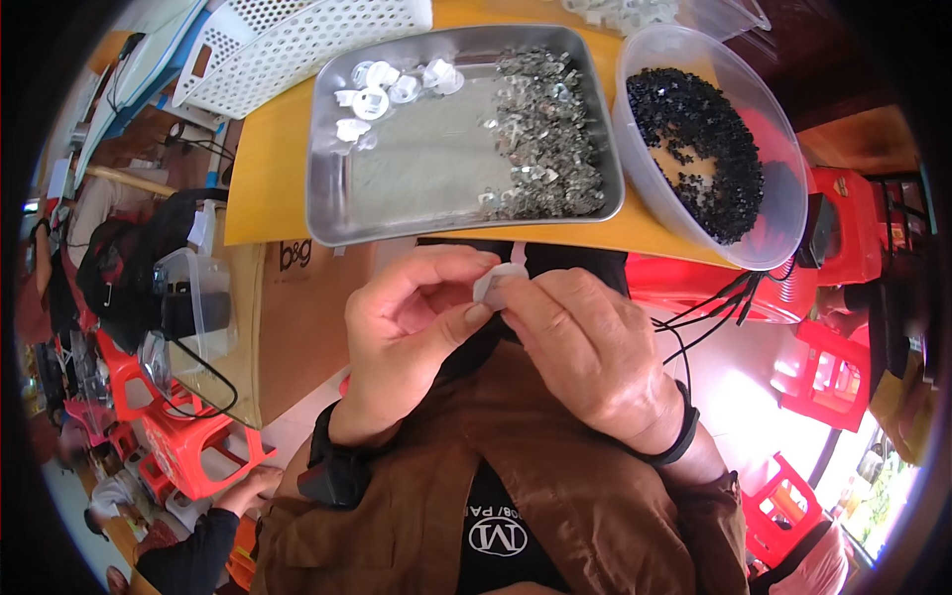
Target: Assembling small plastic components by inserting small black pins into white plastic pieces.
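Observation:
Just in front of the table edge, my left hand (407, 322) pinches a small white round plastic part (494, 282) between thumb and forefinger. From the other side, the fingertips of my right hand (600, 347) are closed on the same part and hide some of it. Beyond my hands is a shallow metal tray (397, 213). Several similar white plastic parts (371, 103) lie in its far left corner. A heap of small shiny metal pieces (555, 149) covers its right side. A clear round tub (788, 203) of tiny black parts (694, 129) stands to its right.
Behind the tray sits a white perforated basket (297, 50), left of a clear container with pale pieces (635, 12). A cardboard box (307, 327) stands below the table at left. Black cables (729, 302) hang at right. Red stools (193, 451) surround me, and another person's arm (213, 531) reaches in at lower left.

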Demonstrator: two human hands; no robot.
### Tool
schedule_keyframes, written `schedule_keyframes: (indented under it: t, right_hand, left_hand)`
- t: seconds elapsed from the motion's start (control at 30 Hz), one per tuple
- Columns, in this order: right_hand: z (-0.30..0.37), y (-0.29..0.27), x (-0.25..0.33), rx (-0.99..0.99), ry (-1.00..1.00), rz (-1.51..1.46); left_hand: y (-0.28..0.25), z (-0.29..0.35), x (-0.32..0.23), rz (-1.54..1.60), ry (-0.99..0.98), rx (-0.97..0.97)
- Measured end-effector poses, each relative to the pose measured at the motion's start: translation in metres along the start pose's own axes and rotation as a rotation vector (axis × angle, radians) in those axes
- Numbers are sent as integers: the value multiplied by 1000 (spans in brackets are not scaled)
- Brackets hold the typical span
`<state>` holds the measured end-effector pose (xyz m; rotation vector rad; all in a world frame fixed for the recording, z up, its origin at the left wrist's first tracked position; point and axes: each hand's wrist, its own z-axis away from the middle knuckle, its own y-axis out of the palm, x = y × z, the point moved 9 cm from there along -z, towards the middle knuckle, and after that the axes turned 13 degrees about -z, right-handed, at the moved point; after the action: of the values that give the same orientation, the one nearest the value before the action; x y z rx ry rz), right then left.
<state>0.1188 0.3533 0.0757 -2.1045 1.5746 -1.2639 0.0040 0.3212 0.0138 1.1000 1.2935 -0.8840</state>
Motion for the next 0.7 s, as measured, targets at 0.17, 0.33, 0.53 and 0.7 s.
schedule_keyframes:
  t: [0.17, 0.33, 0.53, 0.7]
  right_hand:
    - [-4, 3, -4, 28, 81, -114]
    - [-3, -6, -25, 30, 445, -428]
    - [-4, -94, -52, -205, 493, -76]
    - [14, -148, -114, 39, 510, 436]
  left_hand:
    - [-8, 0, 0, -84, -15, -66]
    - [-8, -2, 6, 60, -114, -105]
    - [-26, 1, 9, -33, -41, -138]
    - [-21, 1, 7, 24, -41, -110]
